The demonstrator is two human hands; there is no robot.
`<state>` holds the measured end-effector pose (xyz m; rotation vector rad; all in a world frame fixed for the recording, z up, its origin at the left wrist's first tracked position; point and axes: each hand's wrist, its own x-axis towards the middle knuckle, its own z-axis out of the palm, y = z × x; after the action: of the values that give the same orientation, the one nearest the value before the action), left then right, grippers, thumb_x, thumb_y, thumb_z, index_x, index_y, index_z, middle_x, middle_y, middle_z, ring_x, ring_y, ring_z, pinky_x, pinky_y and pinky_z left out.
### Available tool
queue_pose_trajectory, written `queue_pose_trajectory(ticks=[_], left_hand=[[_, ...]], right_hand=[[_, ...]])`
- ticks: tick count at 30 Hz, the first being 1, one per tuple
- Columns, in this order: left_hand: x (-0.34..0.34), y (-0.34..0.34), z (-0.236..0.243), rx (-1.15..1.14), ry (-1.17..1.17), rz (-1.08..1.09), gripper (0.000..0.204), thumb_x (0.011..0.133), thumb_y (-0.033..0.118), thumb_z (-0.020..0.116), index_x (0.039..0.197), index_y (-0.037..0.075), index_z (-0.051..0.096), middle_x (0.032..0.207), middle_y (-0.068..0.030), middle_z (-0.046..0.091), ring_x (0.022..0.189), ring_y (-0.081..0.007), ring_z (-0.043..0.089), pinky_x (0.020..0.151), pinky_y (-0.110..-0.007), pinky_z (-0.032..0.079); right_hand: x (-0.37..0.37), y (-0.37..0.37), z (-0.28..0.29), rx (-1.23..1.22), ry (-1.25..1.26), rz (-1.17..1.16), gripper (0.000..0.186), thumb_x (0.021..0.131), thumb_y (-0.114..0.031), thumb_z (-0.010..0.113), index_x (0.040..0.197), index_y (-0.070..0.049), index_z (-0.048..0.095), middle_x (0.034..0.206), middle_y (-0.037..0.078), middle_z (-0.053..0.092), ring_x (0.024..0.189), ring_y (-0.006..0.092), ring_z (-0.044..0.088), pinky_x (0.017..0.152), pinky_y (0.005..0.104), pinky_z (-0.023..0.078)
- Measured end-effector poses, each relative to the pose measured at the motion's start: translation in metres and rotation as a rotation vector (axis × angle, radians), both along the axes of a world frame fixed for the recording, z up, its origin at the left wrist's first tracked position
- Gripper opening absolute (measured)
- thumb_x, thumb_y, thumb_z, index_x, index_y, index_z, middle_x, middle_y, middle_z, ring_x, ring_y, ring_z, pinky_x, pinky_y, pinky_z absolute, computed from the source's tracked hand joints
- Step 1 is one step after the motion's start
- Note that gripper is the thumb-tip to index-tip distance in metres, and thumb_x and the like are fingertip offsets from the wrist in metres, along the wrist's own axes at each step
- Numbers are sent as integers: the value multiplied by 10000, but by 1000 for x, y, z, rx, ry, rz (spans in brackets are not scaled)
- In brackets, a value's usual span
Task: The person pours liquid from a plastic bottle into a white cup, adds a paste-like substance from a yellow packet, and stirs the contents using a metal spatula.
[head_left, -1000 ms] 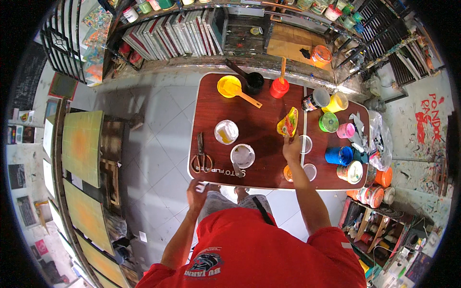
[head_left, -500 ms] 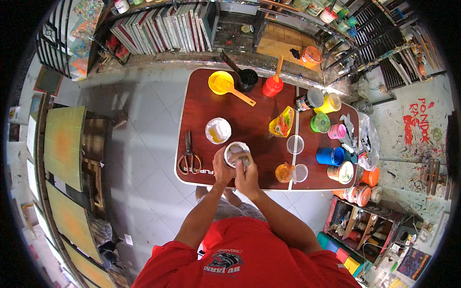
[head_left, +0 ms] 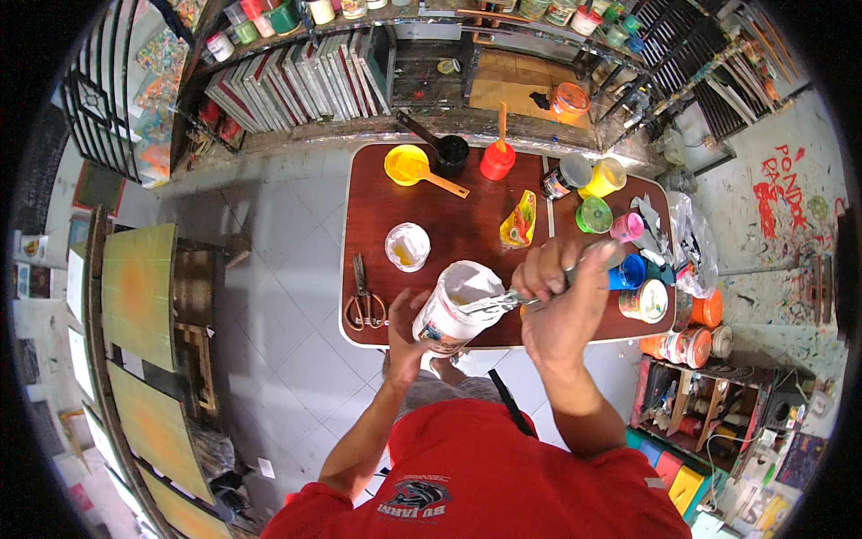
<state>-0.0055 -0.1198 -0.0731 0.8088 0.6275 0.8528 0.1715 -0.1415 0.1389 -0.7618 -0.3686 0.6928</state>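
Note:
My left hand (head_left: 409, 334) is wrapped round the side of a white tub (head_left: 440, 322) with a printed label, raised toward me and tilted. White paste coats its inside, with a little yellow low in it. In my right hand (head_left: 566, 301), the fingers are closed round a silvery spoon-like tool (head_left: 514, 300) smeared with white, its end at the tub's right rim. A second white tub (head_left: 408, 247) with white and yellow paint stands behind on the table. Scissors (head_left: 363, 301) with orange-brown handles lie left of my left hand.
The dark red table (head_left: 467, 216) carries a yellow tub (head_left: 406, 166), a black pot (head_left: 452, 150), a red pot (head_left: 496, 162), a yellow pouch (head_left: 519, 220), a green cup (head_left: 593, 216) and a blue cup (head_left: 630, 271). A shelf of flat frames (head_left: 301, 76) stands beyond.
The white tub has come up off the table toward me and tilted. My right hand has moved up and right, drawing the white-smeared tool out to the rim.

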Motion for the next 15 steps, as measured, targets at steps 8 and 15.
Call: queue_pose_trajectory(ticks=[8,15], left_hand=[[5,-31,23,-928,-577,-167,822,920,726,389,1498,142,362,1514,-158,405,1358,-378,438,1092,-659,361],[3,-12,19,-800,-542,-234,637,961,587,412,1353,97,526,1323,-140,583,1210,-339,571,1011,-549,481]], right_hand=[[-35,-30,10,155,-319,37,391,1032,-394,499,873,-45,422,625,42,403,528,122,379,494,296,334],[-31,-51,15,168,-304,54,461,1005,-496,498,840,-66,479,578,28,451,474,141,397,436,315,335]])
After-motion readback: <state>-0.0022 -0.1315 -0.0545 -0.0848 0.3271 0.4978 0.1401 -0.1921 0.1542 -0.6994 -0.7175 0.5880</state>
